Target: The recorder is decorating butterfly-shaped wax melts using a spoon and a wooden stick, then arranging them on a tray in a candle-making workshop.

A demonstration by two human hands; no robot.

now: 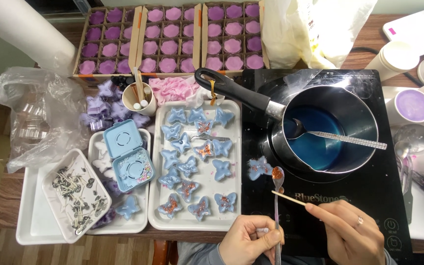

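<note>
copper glitter on small spoon [277, 172], pinched by left hand [249, 240]; right hand [347, 230] pinches wooden stick [288, 197] at bowl. blue butterfly [259, 168] on cooktop [369, 196] being sprinkled (tray [198, 223]: some glittered, several plain).

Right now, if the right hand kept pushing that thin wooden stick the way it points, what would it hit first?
The right hand aims the stick up-left; it would likely first meet the glitter-filled spoon held by the left hand, though depth is unclear.

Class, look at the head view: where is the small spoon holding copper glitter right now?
The small spoon is bottom centre, held upright in the left hand, its bowl beside the blue butterfly mould on the black cooktop, with the right hand's wooden stick touching it.
</note>
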